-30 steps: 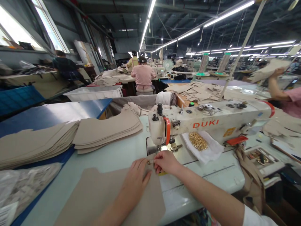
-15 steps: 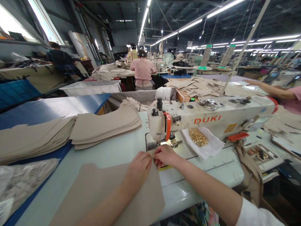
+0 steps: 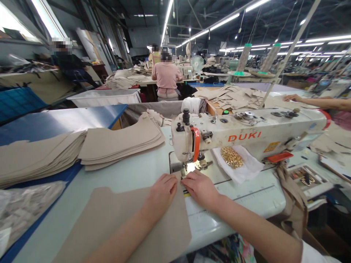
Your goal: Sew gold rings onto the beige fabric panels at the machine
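Both hands have flattened: left hand (image 3: 161, 190) and right hand (image 3: 200, 187) are pressing, grip released, the flat beige fabric panel (image 3: 115, 223) before the white DUKI sewing machine (image 3: 246, 137).

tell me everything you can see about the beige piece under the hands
The beige piece is a flat, thin panel of matte tan material, like fabric or faux leather, with rounded corners and a stepped notch on its left edge. It lies flat on the pale table, its near end overhanging the table edge. Its far corner reaches the sewing machine needle area. The left hand presses on it, and the right hand rests at its right edge.
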Demonstrator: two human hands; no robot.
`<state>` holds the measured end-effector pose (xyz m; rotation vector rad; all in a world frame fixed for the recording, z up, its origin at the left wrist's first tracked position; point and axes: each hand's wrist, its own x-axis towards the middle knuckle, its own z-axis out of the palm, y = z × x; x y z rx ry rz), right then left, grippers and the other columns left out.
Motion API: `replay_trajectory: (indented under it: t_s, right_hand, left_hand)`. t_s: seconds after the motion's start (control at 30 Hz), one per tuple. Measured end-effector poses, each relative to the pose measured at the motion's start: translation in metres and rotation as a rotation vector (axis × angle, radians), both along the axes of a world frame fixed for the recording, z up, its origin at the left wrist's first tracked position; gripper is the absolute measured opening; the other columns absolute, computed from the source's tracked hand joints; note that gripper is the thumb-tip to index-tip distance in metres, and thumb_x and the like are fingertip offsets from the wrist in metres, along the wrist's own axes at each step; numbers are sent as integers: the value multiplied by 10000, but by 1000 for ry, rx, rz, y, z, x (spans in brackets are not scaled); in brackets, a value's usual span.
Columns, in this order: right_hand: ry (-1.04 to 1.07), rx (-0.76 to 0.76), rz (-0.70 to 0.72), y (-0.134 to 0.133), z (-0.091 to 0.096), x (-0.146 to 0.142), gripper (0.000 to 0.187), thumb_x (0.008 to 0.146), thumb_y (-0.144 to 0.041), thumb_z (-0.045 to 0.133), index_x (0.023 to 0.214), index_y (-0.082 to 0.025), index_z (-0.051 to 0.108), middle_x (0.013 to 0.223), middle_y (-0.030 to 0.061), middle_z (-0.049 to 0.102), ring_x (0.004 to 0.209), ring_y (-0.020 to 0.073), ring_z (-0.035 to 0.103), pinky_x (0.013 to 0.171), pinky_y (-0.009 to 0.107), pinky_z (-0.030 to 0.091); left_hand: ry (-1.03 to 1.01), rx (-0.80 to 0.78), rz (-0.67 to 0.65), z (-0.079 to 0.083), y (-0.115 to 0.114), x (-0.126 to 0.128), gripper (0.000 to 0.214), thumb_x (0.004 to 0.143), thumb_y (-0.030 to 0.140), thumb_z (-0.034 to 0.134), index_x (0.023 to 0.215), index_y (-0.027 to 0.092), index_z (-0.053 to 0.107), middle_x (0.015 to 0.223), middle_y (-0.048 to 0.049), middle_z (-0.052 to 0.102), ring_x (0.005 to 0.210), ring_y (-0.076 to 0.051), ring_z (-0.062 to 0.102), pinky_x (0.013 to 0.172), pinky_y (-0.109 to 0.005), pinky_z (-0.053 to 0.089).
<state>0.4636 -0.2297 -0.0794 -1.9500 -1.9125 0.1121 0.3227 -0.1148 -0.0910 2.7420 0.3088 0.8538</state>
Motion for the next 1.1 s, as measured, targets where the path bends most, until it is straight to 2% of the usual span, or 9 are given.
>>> replay_trajectory:
  t_s: [0.07,0.17,0.57,0.73,0.97,1.1]
  right_hand:
    - [-136,40,32,0,-3,0,163,911,-162,507,906,-187,668,815,43,622,804,195,517,695,280,420]
    - [-207,68,63,2,-6,1,120,895,-153,541,919,-184,655,820,37,609,802,194,507,707,285,417]
    - [-236,72,86,2,-10,1,104,908,-174,535,940,-179,634,824,33,586,808,194,498,712,293,412]
    - [-235,39,143,-4,-4,6,123,913,-183,532,990,-172,628,853,42,602,835,197,506,754,297,428]
    - [-325,-27,368,-33,17,13,155,920,-187,525,1053,-159,600,965,68,622,931,204,514,809,322,432]
    - [-357,11,370,-31,15,5,146,922,-190,517,1039,-152,595,1044,79,618,981,215,512,868,345,427]
  left_hand:
    - [6,-9,4,0,0,0,209,854,69,428,772,192,575,775,-41,658,756,-189,607,704,-325,543]
    - [10,-16,5,-1,0,-1,215,866,78,417,782,189,582,787,-46,660,766,-189,606,712,-326,543]
    - [19,3,-9,3,1,2,254,888,107,396,755,192,594,757,-40,669,738,-185,605,699,-319,544]
    - [9,-24,-4,2,1,2,243,868,106,409,748,200,599,765,-41,672,740,-183,605,710,-322,545]
    - [40,-41,2,3,1,1,221,864,103,421,761,201,591,796,-40,678,775,-190,608,729,-327,536]
    - [44,-44,10,3,0,0,212,867,99,422,770,197,583,797,-36,669,774,-192,606,731,-331,531]
